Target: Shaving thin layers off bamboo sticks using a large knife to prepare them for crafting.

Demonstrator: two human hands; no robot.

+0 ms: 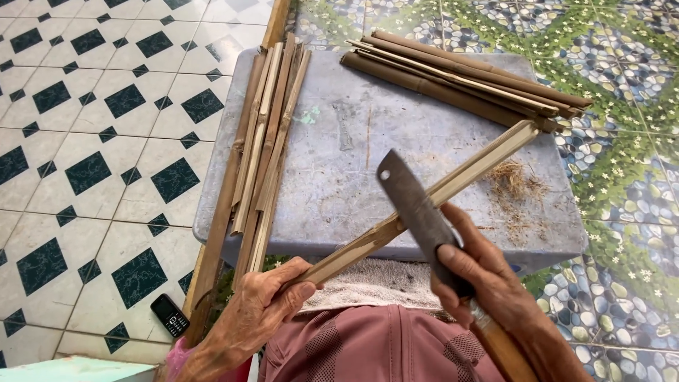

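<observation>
Your left hand [258, 311] has its fingers closed round the near end of a split bamboo strip [424, 201], which slants up and away over the grey table [332, 163] past your right fingertips. Your right hand [474, 272] grips the handle of a cleaver [417, 209], whose blade lies against the strip just beyond your knuckles. The strip looks light, stiff and splintery, likely sharp along its cut edges; judge the smooth outer skin the safer hold. The cleaver's handle is mostly covered by your fingers, and where the edge bites cannot be made out.
</observation>
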